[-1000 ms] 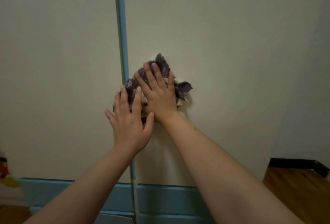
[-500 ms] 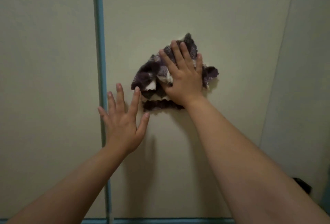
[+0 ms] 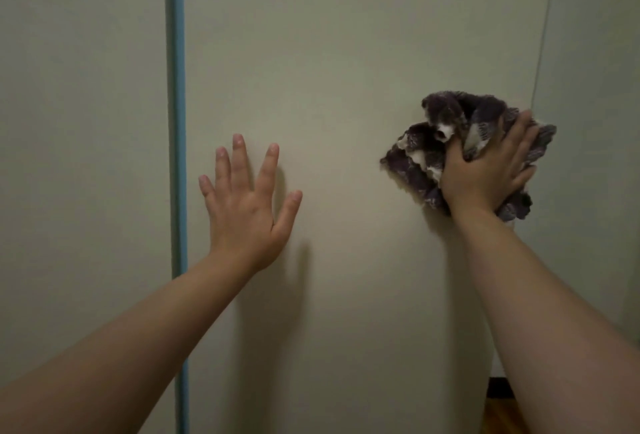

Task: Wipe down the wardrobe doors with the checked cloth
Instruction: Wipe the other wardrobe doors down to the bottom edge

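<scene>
Head view: mid-wipe, cloth at the right door's outer edge.
Right hand (image 3: 485,177) grips the bunched cloth (image 3: 415,160), pressing it to the right door (image 3: 346,53); left hand (image 3: 246,208) lies flat there, fingers spread. Next, probably a firm sweep back. One cloth, two hands, two doors: left door (image 3: 79,156) is past one blue strip (image 3: 176,122).

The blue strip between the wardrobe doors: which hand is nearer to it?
Left. The left hand lies flat on the door, just right of the blue strip, apart from it. The right hand holds the checked cloth against the door far to the right.
</scene>
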Motion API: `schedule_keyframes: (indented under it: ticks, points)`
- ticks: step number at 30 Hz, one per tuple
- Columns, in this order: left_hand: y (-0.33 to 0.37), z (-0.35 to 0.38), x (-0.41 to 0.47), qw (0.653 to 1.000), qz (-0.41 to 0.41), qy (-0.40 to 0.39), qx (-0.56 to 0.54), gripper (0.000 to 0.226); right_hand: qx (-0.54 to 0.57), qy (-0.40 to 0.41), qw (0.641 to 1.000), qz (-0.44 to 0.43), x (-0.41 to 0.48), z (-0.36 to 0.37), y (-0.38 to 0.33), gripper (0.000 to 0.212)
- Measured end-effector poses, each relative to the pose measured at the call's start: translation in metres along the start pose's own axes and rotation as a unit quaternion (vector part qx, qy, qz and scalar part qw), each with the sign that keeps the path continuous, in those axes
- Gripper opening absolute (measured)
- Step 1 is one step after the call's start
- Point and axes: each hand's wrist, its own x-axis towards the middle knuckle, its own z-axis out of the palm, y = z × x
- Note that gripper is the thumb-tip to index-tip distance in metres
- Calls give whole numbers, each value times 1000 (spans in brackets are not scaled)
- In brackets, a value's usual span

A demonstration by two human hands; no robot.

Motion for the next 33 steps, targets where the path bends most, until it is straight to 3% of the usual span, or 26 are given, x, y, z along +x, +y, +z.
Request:
schedule_keyframes:
  ticks: [3, 9, 14, 17, 21, 25, 29, 33]
  points:
    - [-1, -4, 2, 999, -4, 32, -26, 70, -5, 4, 1000, -10, 2, 5, -25, 80]
    - [-3, -17, 17, 994, 23, 105, -27, 66, -45, -65, 970, -230, -15, 26, -115, 80]
    - [-1, -32, 44, 988, 84, 130, 17, 66, -59, -112, 890, -437, -33, 42, -172, 73]
    - [-4, -44, 68, 985, 82, 147, 49, 63, -109, -107, 837, -525, -38, 50, -194, 60]
    - [-1, -57, 94, 989, 55, 120, 74, 63, -94, -123, 782, -603, -24, 50, -204, 67]
    - [14, -72, 126, 984, 116, 93, 94, 61, -31, -95, 816, -569, 25, 39, -193, 61]
    - [43, -85, 167, 979, 171, 78, 81, 60, -52, -70, 856, -509, 89, 22, -166, 73]
    - [76, -106, 216, 981, 175, 61, 60, 60, -41, -73, 918, -388, 146, 0, -151, 69]
